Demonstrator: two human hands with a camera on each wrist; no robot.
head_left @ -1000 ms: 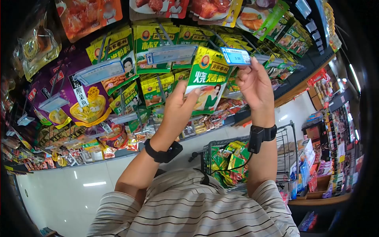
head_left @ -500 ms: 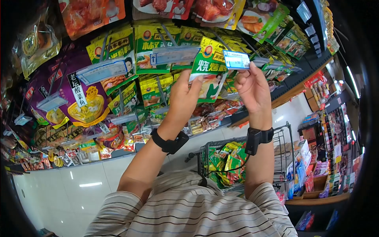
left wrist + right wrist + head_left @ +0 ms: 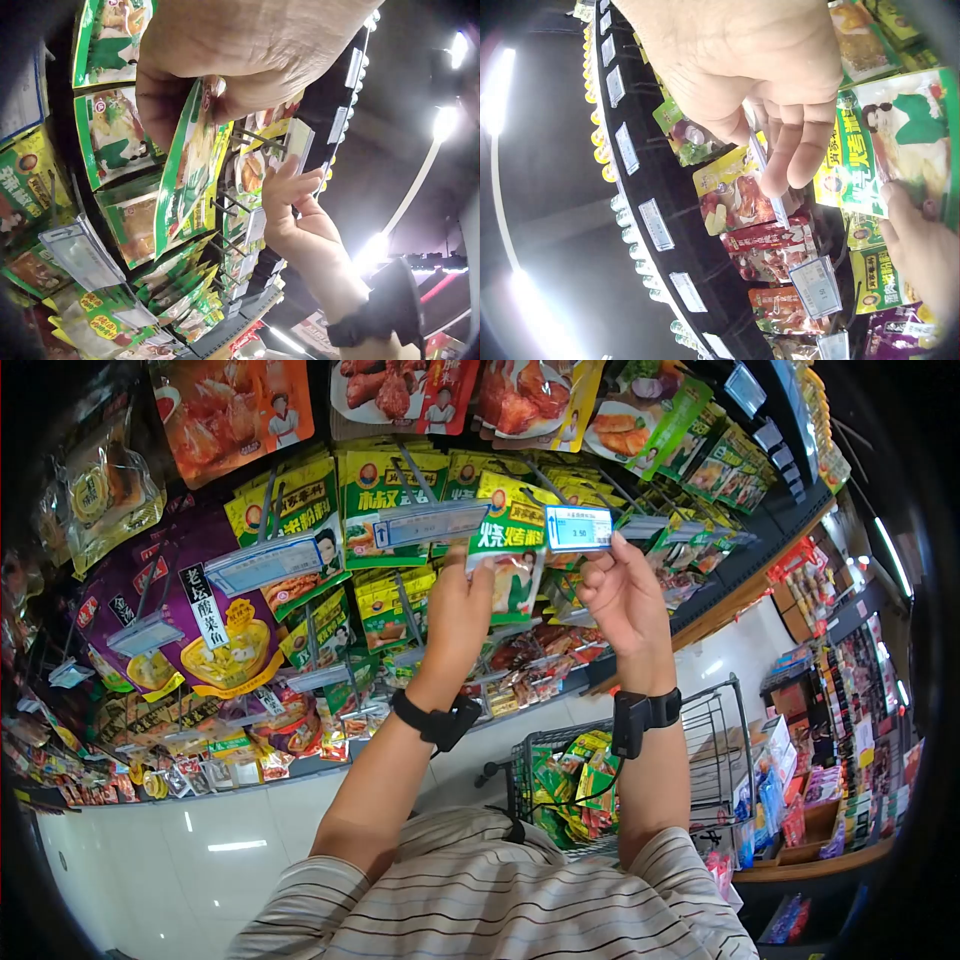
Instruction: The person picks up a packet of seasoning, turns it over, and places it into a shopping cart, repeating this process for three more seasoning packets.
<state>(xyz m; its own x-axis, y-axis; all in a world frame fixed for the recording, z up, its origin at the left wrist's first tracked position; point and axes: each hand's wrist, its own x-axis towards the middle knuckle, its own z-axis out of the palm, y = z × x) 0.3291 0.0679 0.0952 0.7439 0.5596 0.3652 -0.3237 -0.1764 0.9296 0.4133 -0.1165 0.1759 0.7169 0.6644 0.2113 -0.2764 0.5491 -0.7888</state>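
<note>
In the head view my left hand point(image 3: 458, 610) pinches a yellow-and-green seasoning packet point(image 3: 515, 575) by its side edge, thumb in front. The left wrist view shows this packet point(image 3: 187, 165) nearly edge-on between thumb and fingers. My right hand point(image 3: 625, 600) pinches the lower right corner of a blue-and-white price tag point(image 3: 578, 528), just right of the packet's top. From the right wrist, the tag point(image 3: 766, 169) is seen edge-on between thumb and fingers, and the packet's printed front point(image 3: 900, 142) faces the camera. Similar packets point(image 3: 390, 510) hang behind on hooks.
Other price tags point(image 3: 435, 525) stick out on hook ends. Purple bags point(image 3: 225, 625) hang at left, and large meat-picture pouches point(image 3: 540, 395) hang above. A wire shopping cart point(image 3: 735, 750) stands below the right arm, with several packets point(image 3: 575, 790) in it.
The packet first rose toward the tag, which overlapped its top, then shifted left and down beside it. The tag now faces the head camera more squarely, still pinched by the right hand.
</note>
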